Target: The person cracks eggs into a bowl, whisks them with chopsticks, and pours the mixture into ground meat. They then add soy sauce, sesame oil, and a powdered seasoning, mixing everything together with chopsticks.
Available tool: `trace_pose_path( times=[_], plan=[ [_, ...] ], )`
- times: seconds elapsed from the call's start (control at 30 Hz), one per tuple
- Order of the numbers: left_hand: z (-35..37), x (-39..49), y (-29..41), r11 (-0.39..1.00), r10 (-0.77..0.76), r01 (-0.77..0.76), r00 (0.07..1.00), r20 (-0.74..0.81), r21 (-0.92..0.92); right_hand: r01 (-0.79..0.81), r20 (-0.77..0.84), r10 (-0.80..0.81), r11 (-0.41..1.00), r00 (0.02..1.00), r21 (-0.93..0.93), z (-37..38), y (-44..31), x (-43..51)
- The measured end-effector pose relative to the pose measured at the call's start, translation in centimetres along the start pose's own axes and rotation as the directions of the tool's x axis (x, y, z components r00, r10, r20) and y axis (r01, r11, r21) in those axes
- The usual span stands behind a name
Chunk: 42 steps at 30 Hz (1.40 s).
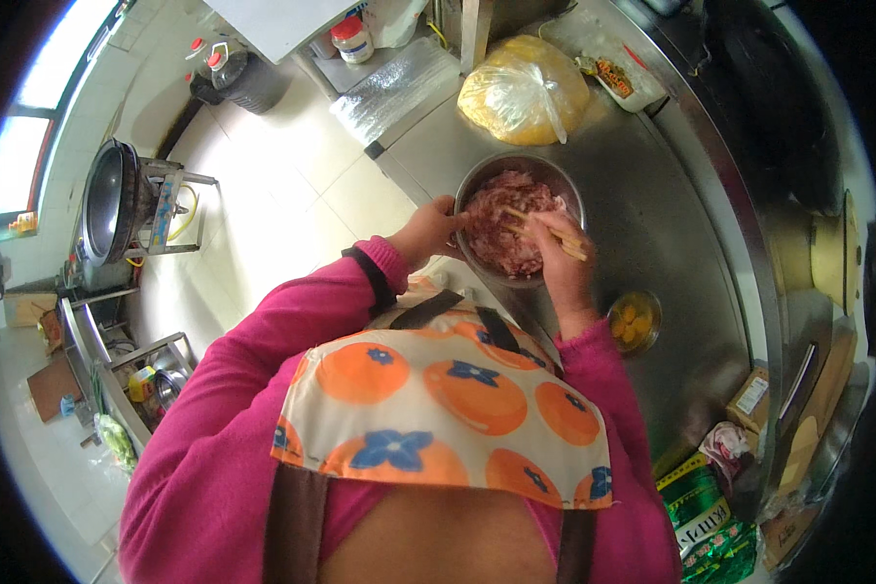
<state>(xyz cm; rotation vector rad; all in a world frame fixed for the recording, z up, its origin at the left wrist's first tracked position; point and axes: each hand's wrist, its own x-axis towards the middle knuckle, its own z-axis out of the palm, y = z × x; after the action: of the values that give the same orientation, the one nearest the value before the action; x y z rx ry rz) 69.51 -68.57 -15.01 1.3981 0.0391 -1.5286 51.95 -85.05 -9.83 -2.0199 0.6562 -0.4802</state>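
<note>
Raw minced meat (500,219) fills much of a round metal bowl (582,191) near the edge of the steel counter. My left hand (432,230) grips the bowl's left side, thumb over the rim. In my right hand (563,266) is a pair of wooden chopsticks (571,247), their tips in the meat. Behind my right wrist stands a small bowl of cracked eggs (634,323), several yolks showing in it.
A tied plastic bag of yellow food (522,91) rests beyond the metal bowl. Farther back is a white tray (631,84). Green packages (712,525) and a crumpled cloth (726,444) lie at the lower right. A wok (106,204) sits on a stove stand at the left.
</note>
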Motion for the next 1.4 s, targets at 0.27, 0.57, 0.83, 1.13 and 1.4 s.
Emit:
trace_pose_path(
  times=[0.27, 0.57, 0.83, 1.13, 1.4],
  plan=[
    [-0.2, 0.6, -0.6, 1.0, 0.017, -0.017, 1.0, -0.008, -0.018, -0.048, 0.074, 0.049, 0.999, 0.996, -0.02, 0.8, -0.3, 0.1],
    [-0.2, 1.0, -0.5, 1.0, 0.016, -0.016, 1.0, 0.0, -0.015, -0.249, -0.145, 0.276, 0.952, 0.95, 0.179, -5.2, 0.7, -1.7],
    [-0.2, 1.9, -0.5, 1.0, 0.007, -0.007, 1.0, 0.018, 0.007, -0.351, -0.091, 0.377, 0.911, 0.922, 0.215, -2.1, 1.3, -0.2],
    [-0.1, 2.1, -0.6, 0.999, -0.003, 0.003, 1.0, 0.02, -0.034, -0.085, 0.229, 0.076, 0.996, 0.97, 0.03, -1.0, 2.1, -0.6],
    [0.3, 2.9, -0.4, 1.0, 0.003, -0.003, 1.0, 0.019, -0.025, -0.281, 0.262, 0.239, 0.95, 0.935, 0.136, -0.8, 2.5, 0.8]
  ],
)
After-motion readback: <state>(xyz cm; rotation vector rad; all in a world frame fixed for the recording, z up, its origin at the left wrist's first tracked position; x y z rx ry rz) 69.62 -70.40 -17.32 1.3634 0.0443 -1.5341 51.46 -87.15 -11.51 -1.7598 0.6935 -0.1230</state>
